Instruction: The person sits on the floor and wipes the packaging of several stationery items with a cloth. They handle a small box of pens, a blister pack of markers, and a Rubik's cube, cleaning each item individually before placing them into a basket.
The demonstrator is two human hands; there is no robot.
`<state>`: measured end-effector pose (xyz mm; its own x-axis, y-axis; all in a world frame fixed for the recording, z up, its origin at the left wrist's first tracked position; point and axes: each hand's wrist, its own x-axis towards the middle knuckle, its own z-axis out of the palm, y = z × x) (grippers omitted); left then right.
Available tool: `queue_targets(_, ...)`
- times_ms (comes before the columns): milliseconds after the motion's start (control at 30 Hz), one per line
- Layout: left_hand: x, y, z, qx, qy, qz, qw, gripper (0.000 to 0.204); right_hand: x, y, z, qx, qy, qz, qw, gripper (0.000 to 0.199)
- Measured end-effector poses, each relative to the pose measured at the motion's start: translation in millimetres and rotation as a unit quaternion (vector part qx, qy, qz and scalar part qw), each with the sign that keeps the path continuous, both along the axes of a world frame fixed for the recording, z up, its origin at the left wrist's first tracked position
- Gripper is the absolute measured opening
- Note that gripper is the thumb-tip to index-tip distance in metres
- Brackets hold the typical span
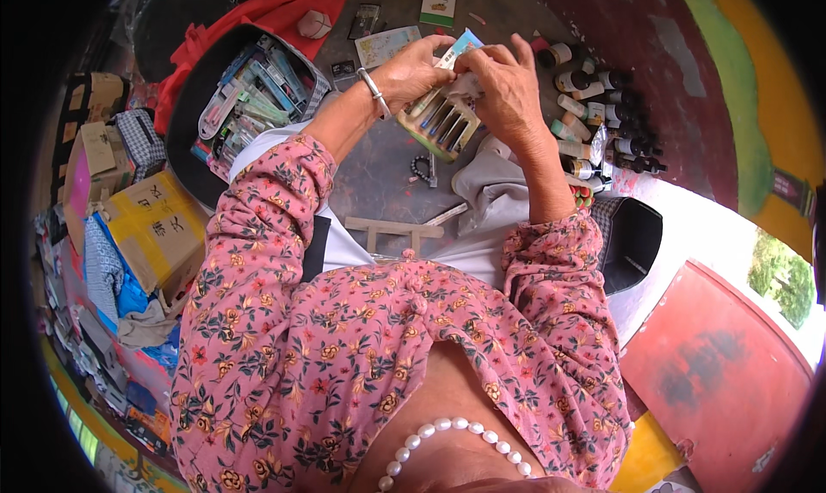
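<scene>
In front of me, both hands hold a flat pack (443, 127) with slotted windows that show several slim sticks, perhaps pens. A light-blue and white printed strip (460, 47) stands up at its far end, between my fingers. My left hand (415, 73), with a bangle at the wrist, is closed on the pack's left side. My right hand (503, 87) bends over the far right part, thumb and fingers pinched near the strip and one finger raised. What exactly the right fingertips grip is hidden. The pack is tilted above the floor between my knees.
To my left stands a dark bin (185, 136) full of packaged stationery, with cardboard boxes (159, 231) beyond it. Several small bottles (602, 106) crowd the floor at right, above a checked dark container (632, 243). Cards and a small booklet (439, 6) lie ahead.
</scene>
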<state>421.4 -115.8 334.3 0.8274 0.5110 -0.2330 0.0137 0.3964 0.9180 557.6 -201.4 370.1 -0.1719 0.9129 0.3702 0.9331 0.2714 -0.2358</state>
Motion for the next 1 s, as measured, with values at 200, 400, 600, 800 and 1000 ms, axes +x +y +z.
queue_targets(200, 8, 2, -1, 0.024, 0.015, -0.018, 0.999, 0.058, 36, 11, -8, 0.107, -0.050, -0.090, 0.989, 0.015)
queue_targets(400, 8, 11, -13, -0.010, -0.040, 0.023, 0.999, 0.058, 1, 3, -16, 0.148, 0.030, -0.015, 0.988, 0.013)
queue_targets(600, 15, 4, 13, 0.002, 0.029, -0.013, 0.999, 0.064, 19, 1, -8, 0.098, -0.044, -0.100, 0.989, 0.015)
queue_targets(800, 13, 8, 0, -0.040, -0.015, 0.021, 0.999, 0.064, -3, 0, -14, 0.046, 0.071, -0.065, 0.994, 0.015)
queue_targets(1000, 19, 0, 13, -0.015, 0.010, -0.010, 1.000, 0.068, 20, 11, -22, 0.118, -0.048, -0.136, 0.982, 0.011)
